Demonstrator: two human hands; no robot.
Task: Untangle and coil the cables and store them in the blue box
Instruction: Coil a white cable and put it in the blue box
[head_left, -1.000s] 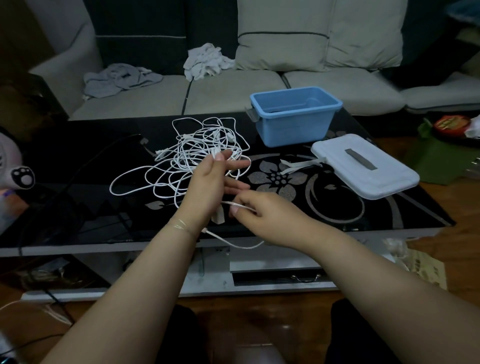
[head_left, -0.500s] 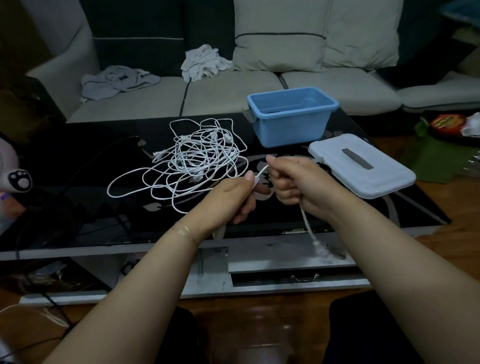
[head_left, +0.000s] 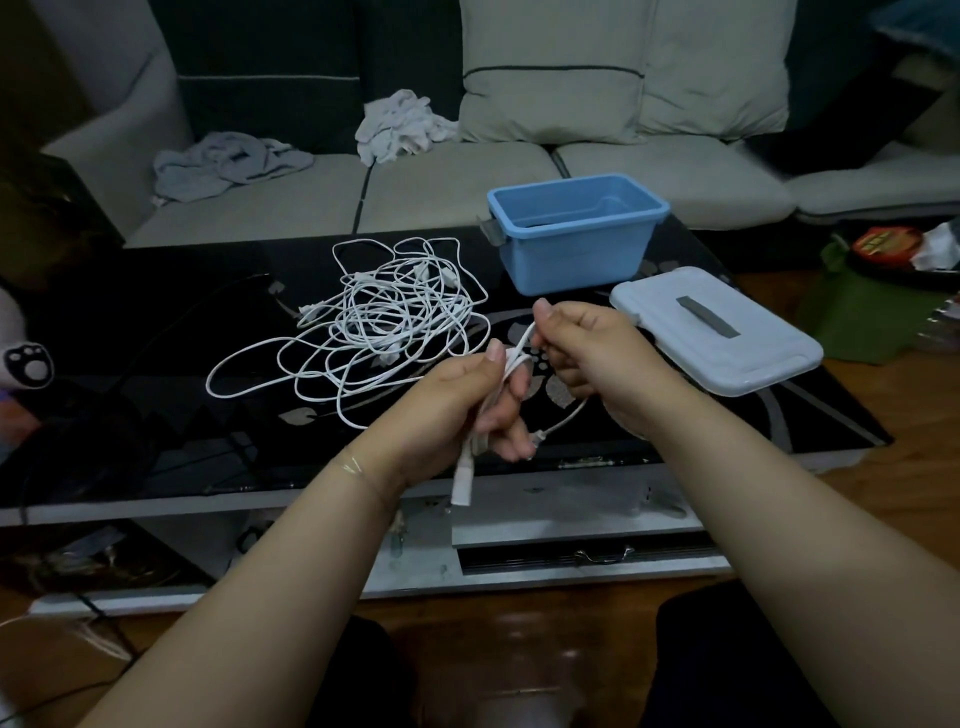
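cables (head_left: 374, 322) left of box (head_left: 571, 244) | lid (head_left: 717, 332) right, on table (head_left: 156, 312)

This is a home living room: a grey fabric sofa (head_left: 467, 187) with big cushions (head_left: 550, 78) and crumpled clothes (head_left: 228, 161) stands beyond a black glass coffee table (head_left: 156, 322) on wooden floor (head_left: 909, 467).

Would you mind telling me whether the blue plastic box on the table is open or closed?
Open. The blue plastic box has no cover on; its pale rectangular lid lies flat on the black glass table beside it.

Crumpled cloths (head_left: 400, 124), perhaps, on sofa (head_left: 452, 182)
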